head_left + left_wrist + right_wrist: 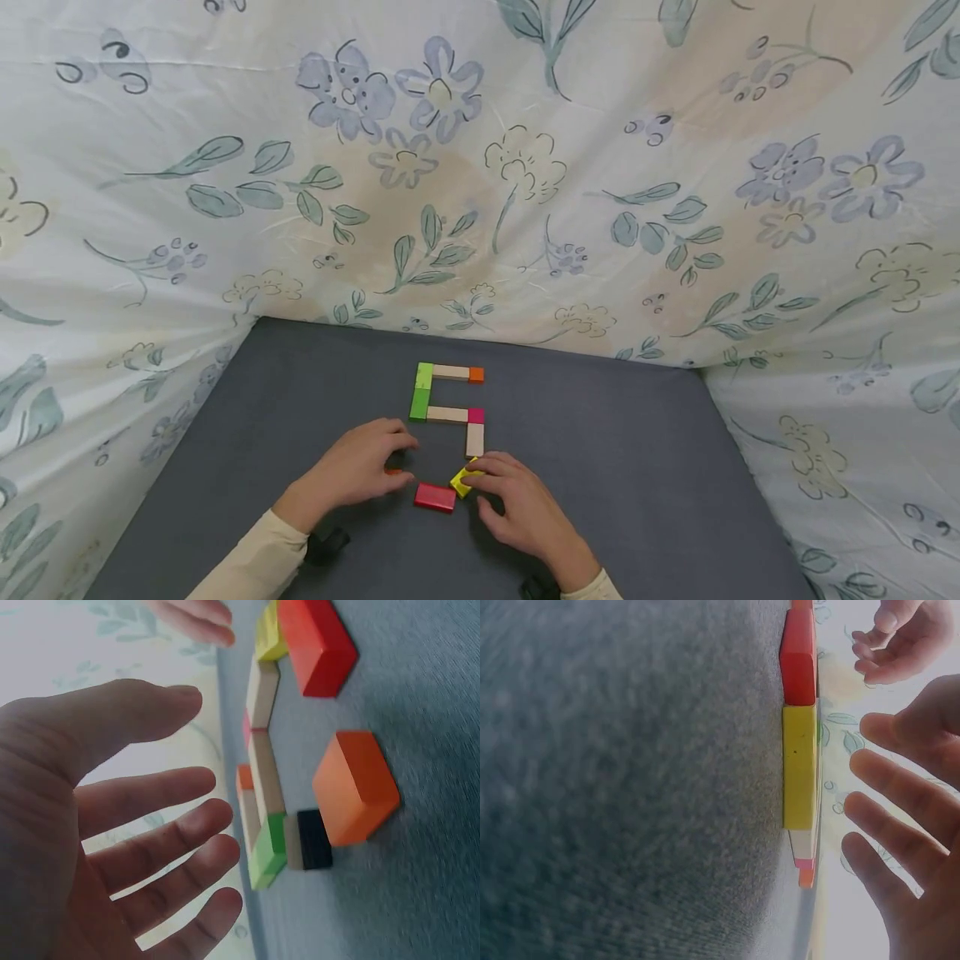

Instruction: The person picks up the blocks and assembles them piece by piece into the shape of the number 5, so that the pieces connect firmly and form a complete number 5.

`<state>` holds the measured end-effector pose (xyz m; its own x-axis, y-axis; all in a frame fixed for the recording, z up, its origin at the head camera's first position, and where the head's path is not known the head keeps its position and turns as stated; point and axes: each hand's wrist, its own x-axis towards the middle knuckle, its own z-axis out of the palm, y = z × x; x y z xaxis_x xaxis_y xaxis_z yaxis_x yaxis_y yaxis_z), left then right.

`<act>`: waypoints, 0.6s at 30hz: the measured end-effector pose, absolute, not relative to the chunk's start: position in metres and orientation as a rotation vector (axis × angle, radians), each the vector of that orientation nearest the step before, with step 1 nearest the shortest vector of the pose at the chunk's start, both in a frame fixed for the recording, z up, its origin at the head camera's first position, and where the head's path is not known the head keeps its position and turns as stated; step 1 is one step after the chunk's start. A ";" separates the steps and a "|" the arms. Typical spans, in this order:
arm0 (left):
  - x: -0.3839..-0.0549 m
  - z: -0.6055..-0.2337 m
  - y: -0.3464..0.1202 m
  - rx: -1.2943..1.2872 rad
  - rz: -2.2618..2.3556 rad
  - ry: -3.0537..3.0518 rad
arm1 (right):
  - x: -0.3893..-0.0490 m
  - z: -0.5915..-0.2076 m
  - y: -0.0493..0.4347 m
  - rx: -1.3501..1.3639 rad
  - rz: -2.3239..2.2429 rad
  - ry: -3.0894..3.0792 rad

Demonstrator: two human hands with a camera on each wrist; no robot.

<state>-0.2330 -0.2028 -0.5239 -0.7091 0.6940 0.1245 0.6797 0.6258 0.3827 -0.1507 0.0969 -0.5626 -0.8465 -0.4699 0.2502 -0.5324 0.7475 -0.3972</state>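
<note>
My left hand (358, 465) hovers with fingers spread, nothing in its grasp, beside an orange block (355, 787) that it mostly hides in the head view. A black block (314, 839) lies close to the orange one in the left wrist view. Over the yellow block (799, 766), my right hand (521, 504) has its fingers parted; the right wrist view shows them apart from it. The yellow block lies slantwise, between a red block (435, 497) and a plain wooden block (475, 440). Both hands hold nothing.
Further back on the dark grey cloth (600, 433), light green (424, 375) and green (419, 404) blocks form a left side. Pale wooden blocks run right to an orange block (476, 375) and a pink block (476, 415). A flowered curtain (480, 208) surrounds the surface.
</note>
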 end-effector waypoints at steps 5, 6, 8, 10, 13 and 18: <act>-0.233 -0.525 -0.215 1.150 0.665 2.786 | -0.149 -0.562 0.094 0.838 0.702 -2.787; -0.233 -0.525 -0.217 1.140 0.666 2.785 | -0.149 -0.561 0.093 0.845 0.707 -2.783; -0.232 -0.526 -0.222 1.113 0.655 2.791 | -0.148 -0.561 0.092 0.865 0.708 -2.772; -0.232 -0.527 -0.225 1.087 0.651 2.794 | -0.147 -0.561 0.091 0.885 0.696 -2.765; -0.232 -0.530 -0.228 1.056 0.636 2.793 | -0.147 -0.562 0.089 0.921 0.674 -2.771; -0.232 -0.535 -0.228 1.034 0.640 2.763 | -0.147 -0.564 0.087 0.949 0.667 -2.797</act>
